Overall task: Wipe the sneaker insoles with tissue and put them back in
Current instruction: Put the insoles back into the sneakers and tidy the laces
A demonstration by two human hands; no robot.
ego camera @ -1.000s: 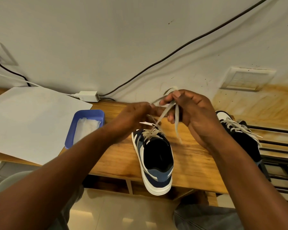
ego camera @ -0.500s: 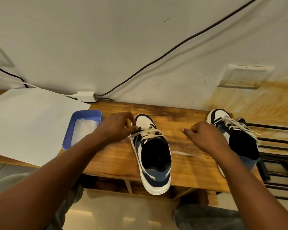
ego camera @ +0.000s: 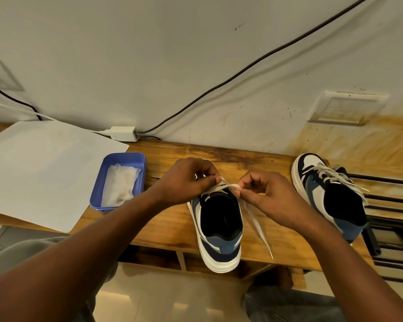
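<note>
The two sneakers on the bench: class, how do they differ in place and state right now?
The middle sneaker overhangs the bench's front edge; the right sneaker sits at its right end. Both hands, left hand and right hand, pinch the middle sneaker's laces; the right sneaker is untouched. Both share blue, white and black colouring.

Person, head view: left hand (ego camera: 189, 180) and right hand (ego camera: 269, 194) bare, no rings or watch visible; forearms unsleeved; grey-blue denim trousers (ego camera: 289, 305) at lower edge.

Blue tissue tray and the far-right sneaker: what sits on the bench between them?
In the head view, the middle sneaker, with both hands pinching its laces, sits between tray and right sneaker.
</note>
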